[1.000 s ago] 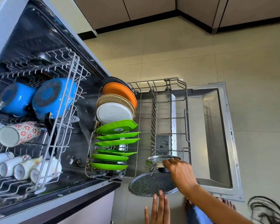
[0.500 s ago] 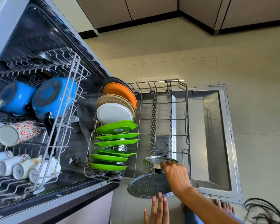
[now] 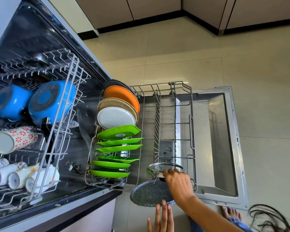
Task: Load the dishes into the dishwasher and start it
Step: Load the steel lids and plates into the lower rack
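Observation:
The dishwasher's lower rack (image 3: pixel 191 124) is pulled out over the open door (image 3: pixel 224 148). Its left side holds several green plates (image 3: pixel 117 148), a white plate (image 3: pixel 115 118), a brown plate and an orange plate (image 3: pixel 122 96). My right hand (image 3: pixel 179 185) grips a glass lid (image 3: pixel 157 169) at the rack's near right corner. A dark speckled pan (image 3: pixel 149 193) leans at the rack's near edge just below the lid. My left hand (image 3: pixel 161 216) is flat with straight fingers, fingertips at the pan's near rim.
The upper rack (image 3: pixel 70 91) at left carries two blue pots (image 3: pixel 49 101), a flowered mug (image 3: pixel 13 139) and several white cups (image 3: pixel 10 176). Tiled floor lies beyond the door. Bare toes (image 3: pixel 231 213) stand by the door's near corner.
My right hand and the glass lid have shifted slightly left and inward over the rack. The left hand stays under the pan's rim.

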Demonstrator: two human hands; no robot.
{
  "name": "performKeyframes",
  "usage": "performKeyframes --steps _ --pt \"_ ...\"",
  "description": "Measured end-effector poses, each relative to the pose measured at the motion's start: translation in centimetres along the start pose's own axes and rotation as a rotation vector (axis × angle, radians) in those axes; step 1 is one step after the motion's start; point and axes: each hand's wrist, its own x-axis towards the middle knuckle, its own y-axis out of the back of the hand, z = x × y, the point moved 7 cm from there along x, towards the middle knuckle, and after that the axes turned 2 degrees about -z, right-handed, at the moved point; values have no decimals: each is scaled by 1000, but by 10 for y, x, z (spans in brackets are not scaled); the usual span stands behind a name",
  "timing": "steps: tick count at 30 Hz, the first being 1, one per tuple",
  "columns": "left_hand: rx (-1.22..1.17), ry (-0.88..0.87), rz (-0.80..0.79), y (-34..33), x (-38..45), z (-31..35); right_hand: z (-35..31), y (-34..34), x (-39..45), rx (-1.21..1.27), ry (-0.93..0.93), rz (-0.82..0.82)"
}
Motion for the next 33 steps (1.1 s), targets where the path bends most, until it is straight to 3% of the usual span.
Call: performKeyframes --steps 9,15,24,33 --pt "15 -22 -27 -4 -5 2 -5 -7 -3 -60 54 -40" --pt "3 5 47 1 -3 1 -14 -6 2 -89 73 -67" --pt "-6 8 -24 1 -2 0 -10 2 11 -100 11 -58" --pt "29 -31 -46 -4 -5 -1 -28 -3 33 -177 89 -94"
